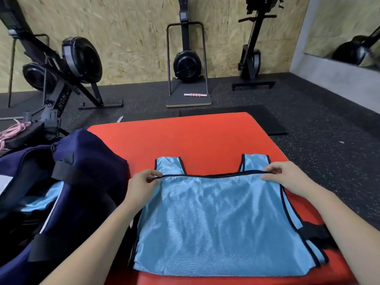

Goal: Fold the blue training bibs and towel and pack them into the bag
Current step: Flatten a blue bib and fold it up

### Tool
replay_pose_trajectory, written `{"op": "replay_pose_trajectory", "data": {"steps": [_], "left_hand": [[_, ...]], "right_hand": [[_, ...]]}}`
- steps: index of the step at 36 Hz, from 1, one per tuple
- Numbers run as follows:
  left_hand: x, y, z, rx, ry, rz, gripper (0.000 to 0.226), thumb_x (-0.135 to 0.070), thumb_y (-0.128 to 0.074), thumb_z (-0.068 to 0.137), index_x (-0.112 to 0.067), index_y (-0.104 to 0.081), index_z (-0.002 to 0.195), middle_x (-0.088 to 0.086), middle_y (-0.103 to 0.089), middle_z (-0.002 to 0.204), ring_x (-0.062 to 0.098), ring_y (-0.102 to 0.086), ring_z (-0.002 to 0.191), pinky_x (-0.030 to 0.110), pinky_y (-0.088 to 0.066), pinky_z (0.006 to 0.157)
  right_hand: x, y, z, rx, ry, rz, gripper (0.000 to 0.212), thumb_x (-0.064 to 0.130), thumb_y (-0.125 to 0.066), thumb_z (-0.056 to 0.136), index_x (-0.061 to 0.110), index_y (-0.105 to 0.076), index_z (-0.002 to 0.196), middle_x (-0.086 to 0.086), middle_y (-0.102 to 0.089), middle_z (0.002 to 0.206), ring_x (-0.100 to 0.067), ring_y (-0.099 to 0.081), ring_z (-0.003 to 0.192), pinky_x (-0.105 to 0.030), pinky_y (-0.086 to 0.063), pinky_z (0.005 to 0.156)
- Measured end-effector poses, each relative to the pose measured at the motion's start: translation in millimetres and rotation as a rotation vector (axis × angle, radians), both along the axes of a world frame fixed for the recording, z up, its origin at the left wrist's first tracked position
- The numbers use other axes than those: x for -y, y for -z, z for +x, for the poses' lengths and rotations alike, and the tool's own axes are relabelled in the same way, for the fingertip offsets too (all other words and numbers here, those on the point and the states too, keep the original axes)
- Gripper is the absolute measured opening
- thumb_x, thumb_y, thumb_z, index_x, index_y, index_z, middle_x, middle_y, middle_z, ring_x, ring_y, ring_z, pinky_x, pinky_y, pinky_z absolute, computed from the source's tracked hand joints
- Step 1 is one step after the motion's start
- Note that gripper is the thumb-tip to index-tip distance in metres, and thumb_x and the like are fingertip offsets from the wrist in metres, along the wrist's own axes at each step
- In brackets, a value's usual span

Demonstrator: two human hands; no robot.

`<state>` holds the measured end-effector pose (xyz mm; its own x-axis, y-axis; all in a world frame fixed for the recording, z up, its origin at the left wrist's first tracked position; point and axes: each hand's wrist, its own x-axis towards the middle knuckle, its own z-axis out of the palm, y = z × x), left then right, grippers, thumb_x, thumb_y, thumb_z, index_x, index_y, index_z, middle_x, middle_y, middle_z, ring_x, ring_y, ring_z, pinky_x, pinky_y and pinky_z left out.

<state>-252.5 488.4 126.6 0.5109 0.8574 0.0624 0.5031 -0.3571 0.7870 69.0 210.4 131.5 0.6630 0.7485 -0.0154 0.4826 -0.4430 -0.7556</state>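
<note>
My left hand [141, 182] and right hand [283, 173] each pinch the blue bib [216, 219] (its folded edge stretched between both grips); the bag [67, 182] lies just beside my left grip.

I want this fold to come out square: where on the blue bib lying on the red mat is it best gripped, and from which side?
Probably the black-trimmed folded edge of the blue bib, at its two far corners, from the near side. The left hand and right hand already pinch there; that edge runs straight, and the cloth lies flat on the red mat.
</note>
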Motion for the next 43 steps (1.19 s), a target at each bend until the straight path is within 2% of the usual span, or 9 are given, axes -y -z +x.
{"op": "replay_pose_trajectory", "data": {"steps": [6, 13, 19, 24, 28, 30, 33, 40, 43], "left_hand": [[-2.0, -1.7, 0.4, -0.01, 0.002, -0.008, 0.011, -0.023, -0.075, 0.086, -0.03, -0.072, 0.094, -0.006, -0.071, 0.082, 0.012, -0.064, 0.077, 0.02, -0.044, 0.063], [-3.1, -9.1, -2.5, 0.035, -0.035, -0.012, 0.006, -0.024, -0.074, 0.087, -0.029, -0.075, 0.09, -0.013, -0.071, 0.084, -0.001, -0.063, 0.083, 0.012, -0.042, 0.067], [-20.0, -32.0, 7.5, 0.065, -0.078, 0.058, 0.004, -0.03, -0.073, 0.086, -0.027, -0.075, 0.083, -0.011, -0.072, 0.079, 0.001, -0.063, 0.079, 0.017, -0.044, 0.068], [-38.4, -37.1, 34.6, 0.02, -0.076, 0.109, 0.012, -0.021, -0.069, 0.089, -0.021, -0.072, 0.101, -0.005, -0.07, 0.089, 0.012, -0.063, 0.083, 0.019, -0.04, 0.067], [-39.8, -13.5, 41.5, -0.214, 0.001, 0.049, 0.038, -0.016, -0.066, 0.089, -0.015, -0.062, 0.126, 0.009, -0.067, 0.117, 0.024, -0.061, 0.098, 0.026, -0.041, 0.078], [-34.6, -3.3, 39.3, -0.213, -0.002, 0.076, 0.039, -0.015, -0.064, 0.09, -0.015, -0.06, 0.129, 0.01, -0.066, 0.122, 0.026, -0.061, 0.105, 0.028, -0.044, 0.083], [-28.8, 4.4, 34.0, -0.182, -0.051, 0.133, 0.033, -0.015, -0.058, 0.094, -0.018, -0.06, 0.126, 0.01, -0.067, 0.12, 0.024, -0.06, 0.092, 0.031, -0.045, 0.077], [-21.0, -8.6, 34.6, -0.004, -0.129, 0.19, 0.029, -0.015, -0.055, 0.095, -0.022, -0.061, 0.123, 0.003, -0.068, 0.112, 0.016, -0.059, 0.085, 0.029, -0.043, 0.075], [-16.7, -9.9, 34.1, -0.257, -0.093, 0.27, 0.038, -0.024, -0.056, 0.094, -0.02, -0.053, 0.131, 0.006, -0.065, 0.122, 0.028, -0.06, 0.104, 0.041, -0.046, 0.088]], "right_hand": [[3.2, -5.0, -5.0, 0.006, 0.075, 0.02, 0.018, 0.039, -0.081, 0.079, 0.021, -0.075, 0.077, 0.005, -0.074, 0.079, -0.012, -0.068, 0.079, -0.028, -0.05, 0.071], [4.4, -12.8, -7.7, -0.019, 0.194, 0.108, 0.02, 0.04, -0.084, 0.075, 0.023, -0.074, 0.075, 0.001, -0.074, 0.073, -0.018, -0.069, 0.079, -0.034, -0.049, 0.073], [-5.7, -28.5, -0.6, 0.0, 0.243, 0.213, 0.014, 0.036, -0.081, 0.081, 0.023, -0.075, 0.081, 0.007, -0.075, 0.084, -0.009, -0.068, 0.086, -0.029, -0.048, 0.077], [-30.3, -23.7, 17.1, 0.045, 0.298, 0.12, 0.019, 0.027, -0.075, 0.087, 0.02, -0.071, 0.104, 0.002, -0.07, 0.097, -0.019, -0.065, 0.096, -0.034, -0.048, 0.085], [-34.9, -4.1, 14.0, 0.067, 0.242, -0.126, 0.029, 0.022, -0.075, 0.087, 0.012, -0.068, 0.113, -0.005, -0.066, 0.1, -0.02, -0.058, 0.095, -0.03, -0.041, 0.083], [-31.5, 0.1, 10.8, 0.087, 0.259, -0.12, 0.025, 0.023, -0.074, 0.087, 0.011, -0.07, 0.11, -0.007, -0.069, 0.101, -0.018, -0.055, 0.091, -0.029, -0.039, 0.081], [-26.4, 1.4, 7.9, 0.12, 0.305, -0.053, 0.022, 0.023, -0.075, 0.087, 0.009, -0.074, 0.104, -0.009, -0.071, 0.098, -0.018, -0.057, 0.088, -0.027, -0.037, 0.08], [-20.7, -14.4, 4.7, 0.102, 0.382, 0.12, 0.02, 0.027, -0.075, 0.088, 0.012, -0.074, 0.101, 0.007, -0.064, 0.082, -0.021, -0.062, 0.092, -0.031, -0.042, 0.085], [-22.9, -19.5, -2.7, 0.105, 0.356, 0.05, 0.034, 0.034, -0.068, 0.093, 0.01, -0.069, 0.117, -0.006, -0.07, 0.104, -0.027, -0.063, 0.107, -0.037, -0.044, 0.097]]}}
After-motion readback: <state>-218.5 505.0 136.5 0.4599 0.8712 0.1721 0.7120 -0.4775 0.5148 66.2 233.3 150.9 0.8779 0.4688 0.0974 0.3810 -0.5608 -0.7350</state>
